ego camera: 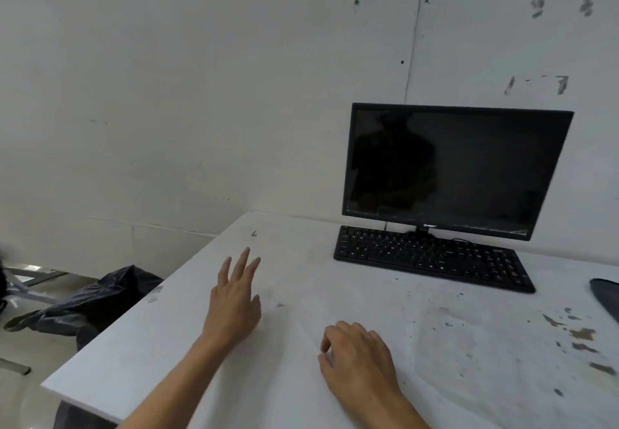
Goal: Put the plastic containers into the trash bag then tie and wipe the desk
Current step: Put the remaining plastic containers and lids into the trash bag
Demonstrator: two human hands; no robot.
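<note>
A black trash bag (100, 301) lies slumped on the floor to the left of the white desk (160, 355). No plastic containers are in view. My left hand (234, 301) hovers flat over the desk's left part, fingers spread, holding nothing. My right hand (355, 358) rests on the desk nearer to me with its fingers curled down. A faint white crease runs just left of its fingertips, and I cannot tell whether a white cloth or tissue lies under it. Brown and grey stains (582, 333) dot the desk at the right.
A black monitor (459, 170) stands at the back right with a black keyboard (432, 256) in front of it. A dark object (606, 298) pokes in at the right edge. Metal frame legs (33, 281) lie on the floor beyond the bag.
</note>
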